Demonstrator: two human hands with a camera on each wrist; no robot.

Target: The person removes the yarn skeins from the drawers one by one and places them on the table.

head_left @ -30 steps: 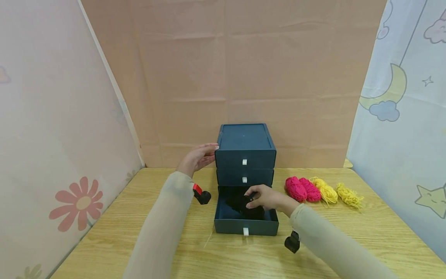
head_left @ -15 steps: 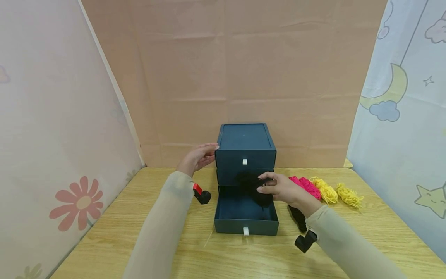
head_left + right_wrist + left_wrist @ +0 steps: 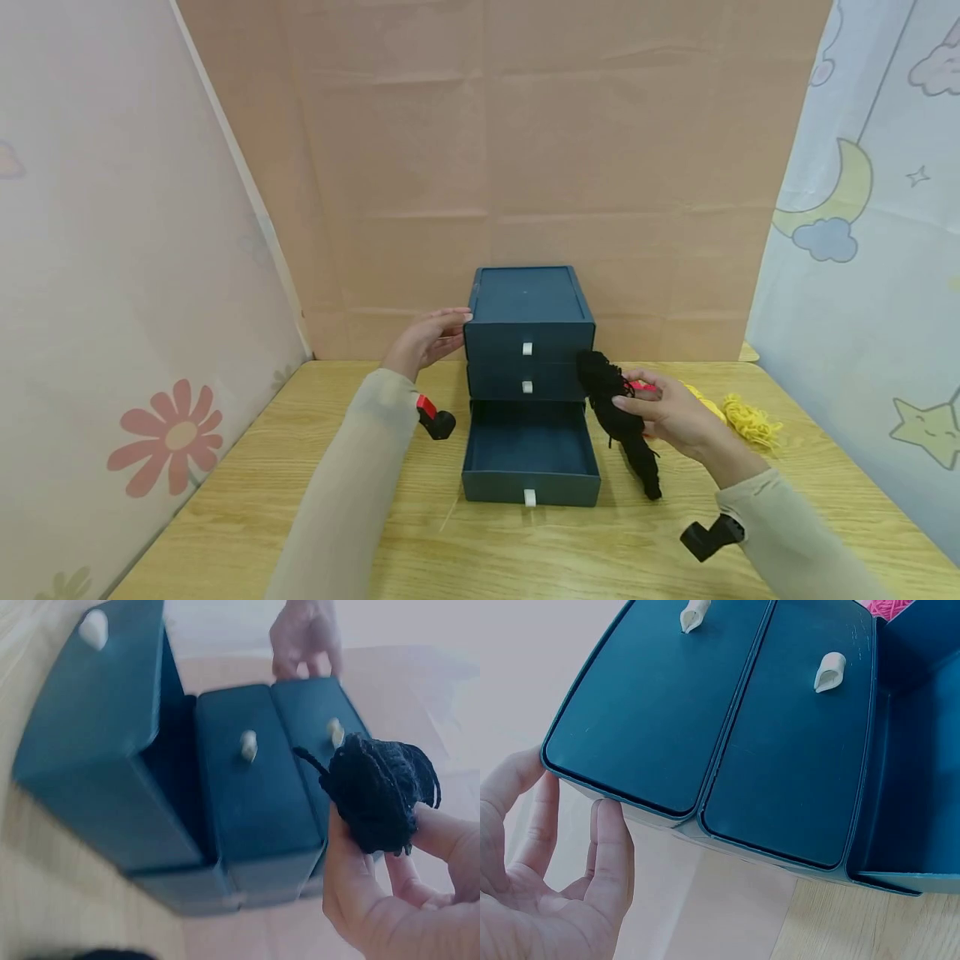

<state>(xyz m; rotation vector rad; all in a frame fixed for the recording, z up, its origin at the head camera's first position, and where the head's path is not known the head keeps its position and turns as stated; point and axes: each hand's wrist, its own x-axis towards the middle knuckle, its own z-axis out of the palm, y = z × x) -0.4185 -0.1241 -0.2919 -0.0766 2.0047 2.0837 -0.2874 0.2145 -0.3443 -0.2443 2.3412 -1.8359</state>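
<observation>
A dark blue three-drawer box [image 3: 525, 293] stands on the table, its bottom drawer [image 3: 495, 488] pulled out with no yarn visible inside. My left hand [image 3: 429, 340] touches the box's upper left side with fairly straight fingers [image 3: 611, 851]. Thumb and fingers of my right hand [image 3: 678, 417] pinch a black yarn skein [image 3: 379, 791], raised to the right of the box. Below it, a second black skein [image 3: 645, 473] appears to lie on the table beside the drawer, overlapped by the held one in the head view.
Pink yarn [image 3: 641, 386] shows partly behind my right hand. Yellow yarn skeins [image 3: 752, 421] lie farther right. Both upper drawers [image 3: 791, 742] are closed, each with a white pull tab [image 3: 830, 672]. A brown backdrop [image 3: 390, 183] hangs behind the table.
My right hand has lifted the black skein out of the bottom drawer and carried it right, past the box's side. My left hand stays against the box.
</observation>
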